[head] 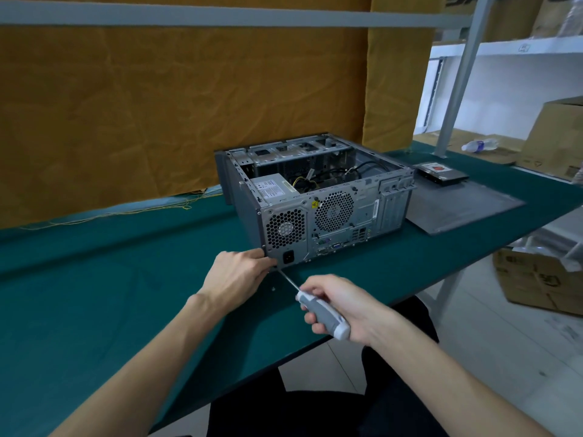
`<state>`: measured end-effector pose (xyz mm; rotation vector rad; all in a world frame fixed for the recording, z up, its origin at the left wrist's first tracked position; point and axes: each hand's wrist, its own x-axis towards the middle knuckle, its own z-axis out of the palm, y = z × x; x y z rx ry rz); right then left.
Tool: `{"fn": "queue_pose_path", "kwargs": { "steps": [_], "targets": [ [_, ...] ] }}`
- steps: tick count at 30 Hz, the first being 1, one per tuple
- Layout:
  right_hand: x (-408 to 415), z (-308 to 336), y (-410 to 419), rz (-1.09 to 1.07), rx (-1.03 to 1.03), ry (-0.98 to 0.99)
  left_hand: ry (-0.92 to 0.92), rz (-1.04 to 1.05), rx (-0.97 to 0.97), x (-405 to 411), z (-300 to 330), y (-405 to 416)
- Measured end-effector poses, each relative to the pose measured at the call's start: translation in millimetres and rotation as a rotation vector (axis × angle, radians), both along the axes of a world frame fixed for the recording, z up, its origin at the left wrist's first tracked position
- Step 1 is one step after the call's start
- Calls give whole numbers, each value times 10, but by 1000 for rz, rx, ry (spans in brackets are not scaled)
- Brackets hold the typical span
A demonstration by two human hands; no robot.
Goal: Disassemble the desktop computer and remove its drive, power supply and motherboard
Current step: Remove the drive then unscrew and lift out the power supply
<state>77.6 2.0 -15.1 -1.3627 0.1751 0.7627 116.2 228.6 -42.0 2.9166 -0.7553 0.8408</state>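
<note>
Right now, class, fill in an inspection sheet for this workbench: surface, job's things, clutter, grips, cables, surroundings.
Surface: green cloth-covered table.
Job's things: open grey metal desktop computer case lying on its side; silver power supply inside; flat grey side panel and black drive to its right.
Clutter: small screw on the cloth.
Grips: left hand touches the case's lower rear corner; right hand grips grey-handled screwdriver, tip at that corner.
Cables: black and yellow wires inside the case.
Surroundings: orange curtain, cardboard boxes, plastic bottle.
</note>
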Motion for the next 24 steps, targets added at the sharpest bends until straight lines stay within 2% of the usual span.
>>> {"fn": "queue_pose_path", "kwargs": {
  "steps": [3,13,17,20,24],
  "targets": [
    [-4,7,-15,106,6,27,-29,-7,7,-5,1,-27],
    [-11,-112,-49,110,-416,-412,-7,36,58,-31,17,-77],
    [32,-100,-249,180,-395,-441,-48,-25,-18,-90,13,-114],
    [96,-66,-437,254,-418,-460,50,-42,-214,-174,-72,-12],
    [197,-95,-533,166,-442,-453,203,59,-697,-280,-206,96]
  ]
}}
